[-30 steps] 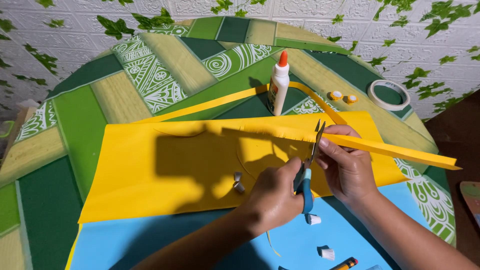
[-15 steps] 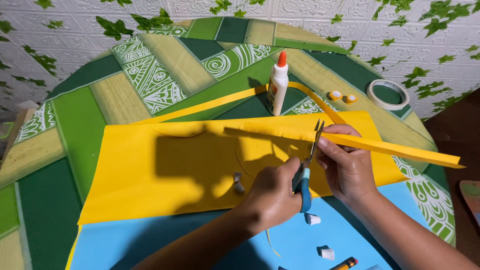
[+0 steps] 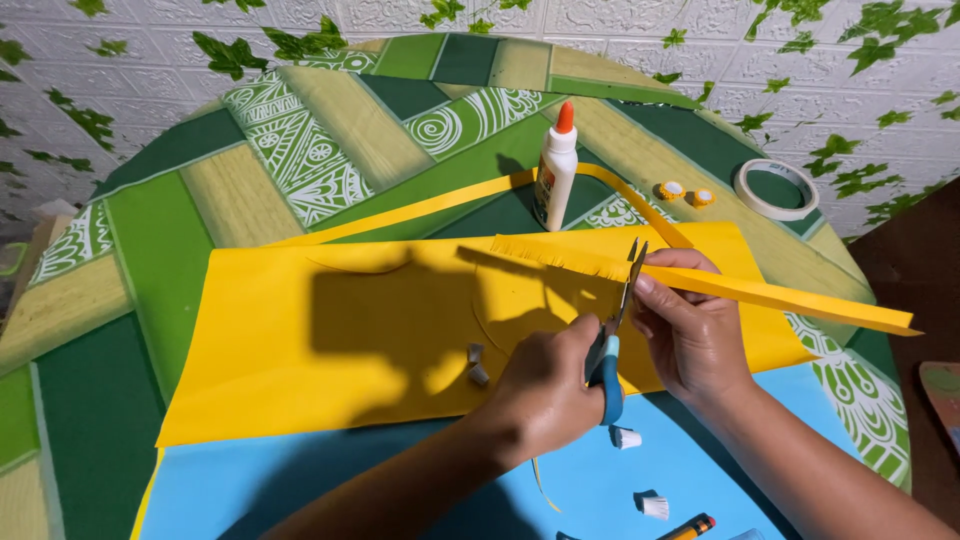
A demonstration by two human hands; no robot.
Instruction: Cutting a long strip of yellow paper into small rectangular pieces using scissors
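Since the earlier frame, almost nothing has shifted: I see both hands in the same place, the scissors [image 3: 612,330] having crept only slightly along the yellow paper strip [image 3: 760,292]. I note my left hand [image 3: 548,388] clenched through the blue plastic handles, the metal blades standing nearly upright with the strip's edge between them. My right hand [image 3: 695,330] pinches the strip between thumb and fingers just beside the blades. Left of the cut the strip is finely fringed; right of it the edge is smooth and straight, reaching past the table edge. Beneath lies a large matte yellow sheet [image 3: 330,340] over a light blue sheet [image 3: 300,480]. A white glue bottle [image 3: 556,172] with an orange cap stands upright behind, a tape roll [image 3: 776,189] further right.
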